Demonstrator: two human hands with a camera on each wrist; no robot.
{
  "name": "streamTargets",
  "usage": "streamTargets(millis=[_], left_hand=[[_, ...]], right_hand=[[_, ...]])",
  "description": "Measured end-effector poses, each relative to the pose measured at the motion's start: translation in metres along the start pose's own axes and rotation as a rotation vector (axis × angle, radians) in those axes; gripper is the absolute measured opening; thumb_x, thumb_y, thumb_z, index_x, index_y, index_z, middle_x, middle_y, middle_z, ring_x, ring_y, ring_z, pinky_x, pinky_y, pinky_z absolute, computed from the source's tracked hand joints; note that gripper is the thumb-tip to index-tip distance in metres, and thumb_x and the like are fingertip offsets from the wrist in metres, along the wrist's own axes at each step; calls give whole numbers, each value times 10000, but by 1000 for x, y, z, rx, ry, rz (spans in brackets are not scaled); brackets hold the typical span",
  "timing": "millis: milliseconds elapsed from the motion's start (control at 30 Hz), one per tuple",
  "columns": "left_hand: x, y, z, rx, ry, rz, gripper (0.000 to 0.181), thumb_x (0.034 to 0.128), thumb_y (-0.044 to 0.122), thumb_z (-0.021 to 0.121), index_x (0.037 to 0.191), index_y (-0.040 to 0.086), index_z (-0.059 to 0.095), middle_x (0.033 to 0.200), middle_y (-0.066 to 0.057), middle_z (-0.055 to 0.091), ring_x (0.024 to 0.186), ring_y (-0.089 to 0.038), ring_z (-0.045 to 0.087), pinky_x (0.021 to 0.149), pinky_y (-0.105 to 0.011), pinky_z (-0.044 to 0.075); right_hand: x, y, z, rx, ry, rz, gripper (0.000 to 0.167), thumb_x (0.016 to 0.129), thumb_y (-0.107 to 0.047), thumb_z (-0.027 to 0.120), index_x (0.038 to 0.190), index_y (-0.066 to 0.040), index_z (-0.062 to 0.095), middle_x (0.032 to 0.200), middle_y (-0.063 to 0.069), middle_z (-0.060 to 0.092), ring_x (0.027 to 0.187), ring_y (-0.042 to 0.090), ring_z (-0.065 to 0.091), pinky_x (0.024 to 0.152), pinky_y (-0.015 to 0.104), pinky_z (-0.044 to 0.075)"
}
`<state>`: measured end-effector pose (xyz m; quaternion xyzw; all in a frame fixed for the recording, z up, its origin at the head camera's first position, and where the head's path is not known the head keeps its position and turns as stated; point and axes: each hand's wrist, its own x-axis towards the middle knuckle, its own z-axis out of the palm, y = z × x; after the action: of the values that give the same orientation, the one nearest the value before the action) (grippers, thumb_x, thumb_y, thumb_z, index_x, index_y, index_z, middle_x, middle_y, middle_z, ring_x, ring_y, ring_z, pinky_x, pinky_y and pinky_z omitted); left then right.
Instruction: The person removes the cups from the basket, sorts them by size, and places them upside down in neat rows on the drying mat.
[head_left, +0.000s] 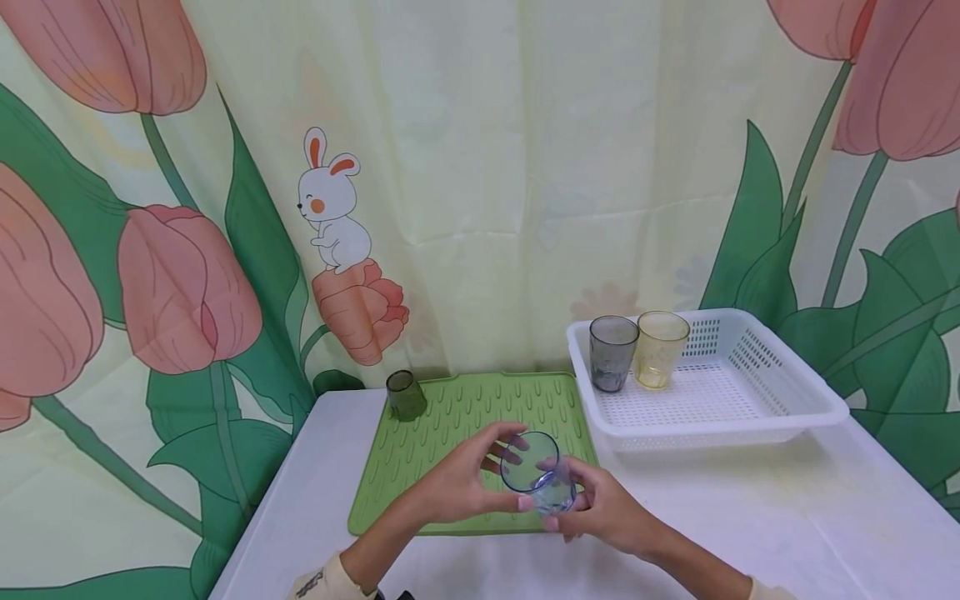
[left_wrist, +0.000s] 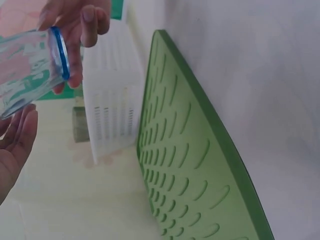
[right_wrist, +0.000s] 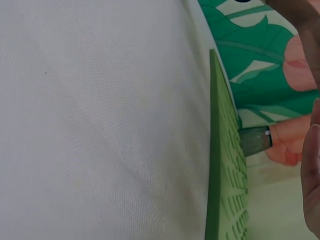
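A white table [head_left: 296,525] carries everything, with a tulip-print curtain [head_left: 465,167] behind it; at the left the print shows a rabbit [head_left: 341,212] on a carrot. Near the table's far left corner, the dark glass [head_left: 408,400] stands on the green mat [head_left: 487,408], right at the mat's own far left corner. Further right, the left hand [head_left: 461,479] curves its fingers round the upper part of the blue glass [head_left: 553,497], some of them showing through its clear wall. The blue glass is held tilted above the near right part of the mat, its mouth leaning toward the left hand. The right hand [head_left: 611,510] grips it near the base, thumb in front. Beyond that hand, toward the table's far right corner, sits the white basket [head_left: 712,435], just beside the mat's right edge. In the basket's far left corner, the grey glass [head_left: 613,358] and yellow glass [head_left: 662,354] stand upright, side by side.
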<state>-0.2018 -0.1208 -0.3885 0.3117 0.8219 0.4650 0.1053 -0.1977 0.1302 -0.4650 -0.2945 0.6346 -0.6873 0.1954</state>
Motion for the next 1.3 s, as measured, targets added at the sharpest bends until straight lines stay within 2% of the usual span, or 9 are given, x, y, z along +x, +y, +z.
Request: streamTargets(millis=[167,400,567,800,900,1033,1167,1300], left_hand=[[0,-2,0,-5,-3,7,776,843,344,817,1486,215,401,1336,38,563,1170,-160,591,981,-278,503],[-2,-3,-2,2,-9,13,770,843,338,816,1482,210,406,1332,32,565,1154,-159,602,971,-281,506],[-1,-6,-2,-5,-8,12,782,844,324,817,1486,162,403,1351,-7,564,1156,-141,597,971,-276,503],[-1,-10,-1,-38,-11,13,803,840,291,826,1485,96,389,1385,-106,546,1185,-276,597,976,-272,503],[0,-12,-1,-39,-4,7,796,836,274,830,1475,89,393,1367,-77,551,1169,-250,600,972,-269,507],[0,-13,-1,-38,7,-12,777,826,265,840,1456,118,408,1339,-17,559,1148,-177,598,973,-269,510],[0,-15,0,-43,9,-25,769,822,262,843,1445,121,413,1331,-18,565,1148,-180,598,974,-270,510],[0,-17,1,-44,15,-32,769,816,265,848,1436,118,418,1317,-20,569,1142,-181,599,970,-268,511]], right_hand=[[-1,0,-4,10,-10,-13,684,898,10,679,1450,161,303,1056,58,719,671,65,665,659,295,597],[-2,-3,-8,28,2,-9,637,891,20,685,1423,128,354,1025,76,690,661,63,656,650,273,589],[-3,-6,-11,16,14,-27,634,897,13,685,1429,121,356,1021,91,682,647,57,640,604,228,549],[-4,-10,-13,-19,44,-27,651,900,-6,690,1434,132,345,994,83,719,635,51,629,549,199,487],[-4,-11,-14,-35,58,-51,635,901,1,687,1423,133,352,960,53,726,627,47,629,542,211,491],[-4,-12,-14,-42,79,-71,622,907,-2,683,1420,127,356,1044,12,689,640,50,640,569,252,527],[-4,-13,-14,-63,112,-79,611,907,-13,690,1420,102,379,1113,-7,653,647,51,644,589,273,549],[-3,-14,-13,-75,146,-101,588,899,-7,699,1411,69,418,1181,33,617,652,56,650,589,273,559]])
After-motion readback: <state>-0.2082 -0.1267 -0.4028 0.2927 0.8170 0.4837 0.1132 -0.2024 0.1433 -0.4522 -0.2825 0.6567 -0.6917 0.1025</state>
